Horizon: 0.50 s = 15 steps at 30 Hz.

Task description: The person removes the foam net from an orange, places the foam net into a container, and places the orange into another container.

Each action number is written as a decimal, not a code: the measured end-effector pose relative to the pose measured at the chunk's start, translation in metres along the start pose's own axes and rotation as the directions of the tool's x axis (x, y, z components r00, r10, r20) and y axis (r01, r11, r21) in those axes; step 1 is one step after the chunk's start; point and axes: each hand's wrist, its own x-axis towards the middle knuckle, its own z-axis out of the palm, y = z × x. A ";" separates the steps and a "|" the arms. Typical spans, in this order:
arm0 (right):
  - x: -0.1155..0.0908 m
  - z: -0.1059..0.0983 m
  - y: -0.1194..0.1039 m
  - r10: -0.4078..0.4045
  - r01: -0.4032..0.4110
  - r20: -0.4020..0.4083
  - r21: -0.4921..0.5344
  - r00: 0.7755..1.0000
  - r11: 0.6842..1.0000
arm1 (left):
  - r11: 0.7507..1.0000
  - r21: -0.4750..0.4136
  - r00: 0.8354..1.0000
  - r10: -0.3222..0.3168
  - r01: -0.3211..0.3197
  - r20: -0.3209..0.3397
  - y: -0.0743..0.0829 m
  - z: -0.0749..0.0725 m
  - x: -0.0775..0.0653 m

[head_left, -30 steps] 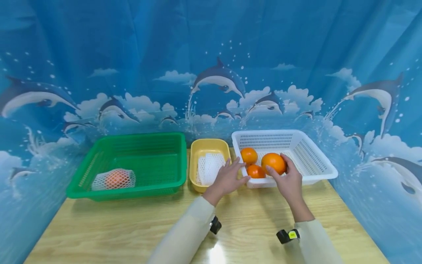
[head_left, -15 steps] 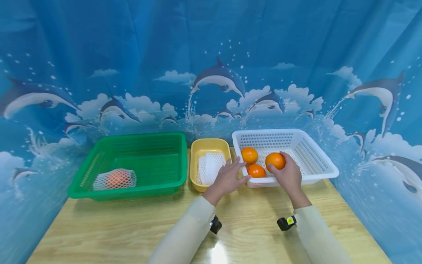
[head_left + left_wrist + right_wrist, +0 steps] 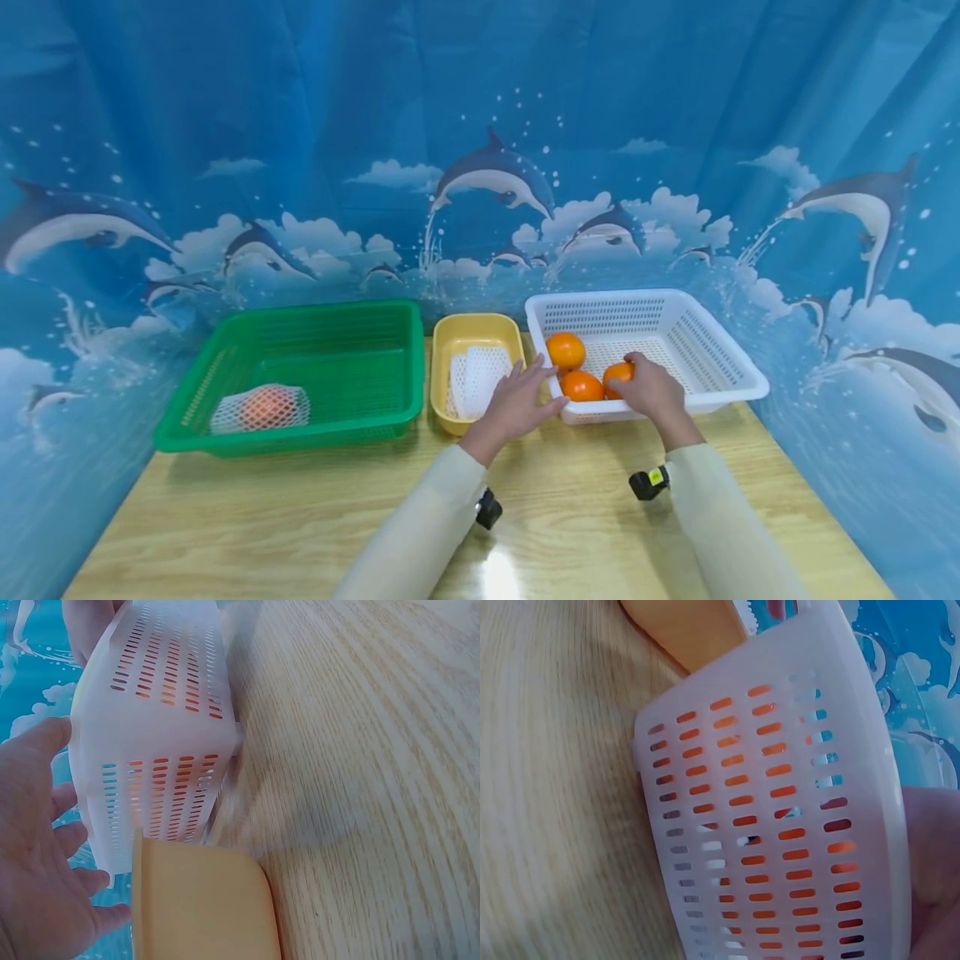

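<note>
My right hand (image 3: 654, 390) reaches over the near rim of the white basket (image 3: 716, 367) and holds an orange (image 3: 617, 379) low inside it, fingers and thumb around the fruit. Two more oranges lie at the basket's left end, one at the back (image 3: 566, 351) and one nearer (image 3: 581, 386). With fingers spread, my left hand (image 3: 517, 408) touches the basket's left rim. In the left wrist view the left thumb and fingers lie along that rim. The right wrist view shows orange colour through the basket's slots; most of the right hand (image 3: 934, 870) is hidden there.
Left of the white basket stands a yellow tray (image 3: 442, 375) with white foam net sleeves (image 3: 480, 379). A green basket (image 3: 345, 367) further left holds a fruit in a white net sleeve (image 3: 266, 407). Behind the wooden table (image 3: 300, 517) hangs a blue dolphin curtain (image 3: 480, 83).
My right hand has lowered the orange towards the basket's bottom, beside the nearer orange. The left hand stays at the rim.
</note>
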 end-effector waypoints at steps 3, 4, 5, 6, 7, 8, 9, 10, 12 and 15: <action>0.002 -0.001 0.000 0.001 0.000 0.055 -0.031 0.998 1.000 | 1.000 -0.008 1.000 -0.001 0.001 0.000 -0.001 0.000 0.000; 0.003 -0.001 0.000 0.001 0.002 0.069 -0.040 0.998 0.999 | 1.000 -0.011 1.000 -0.001 0.001 -0.001 -0.001 0.000 0.000; 0.004 -0.001 0.000 0.003 0.001 0.083 -0.044 0.997 0.999 | 1.000 -0.012 1.000 -0.001 0.001 -0.002 -0.001 0.000 0.001; 0.004 -0.001 0.000 0.004 0.001 0.098 -0.051 0.995 0.999 | 1.000 -0.012 1.000 -0.001 0.001 -0.003 -0.001 0.001 0.001; 0.005 -0.001 0.000 0.007 0.000 0.112 -0.059 0.994 0.998 | 1.000 -0.011 1.000 -0.001 0.001 -0.004 -0.002 0.001 0.001; 0.006 -0.001 0.000 0.008 0.000 0.126 -0.064 0.992 0.998 | 1.000 -0.011 1.000 -0.001 0.001 -0.003 -0.002 0.001 0.002; 0.006 -0.001 0.000 0.010 0.000 0.140 -0.070 0.990 0.998 | 1.000 -0.013 1.000 -0.001 0.001 -0.003 -0.002 0.001 0.002; 0.007 -0.001 0.000 0.013 -0.002 0.153 -0.075 0.988 0.997 | 1.000 -0.013 1.000 -0.001 0.001 -0.003 -0.002 0.002 0.002; 0.008 -0.001 0.000 0.022 -0.007 0.177 -0.085 0.984 0.996 | 1.000 -0.013 1.000 -0.001 0.001 0.000 -0.003 0.002 0.002; 0.010 0.000 -0.001 0.033 -0.016 0.206 -0.084 0.978 0.996 | 1.000 -0.016 1.000 -0.006 0.006 0.005 -0.002 0.001 0.001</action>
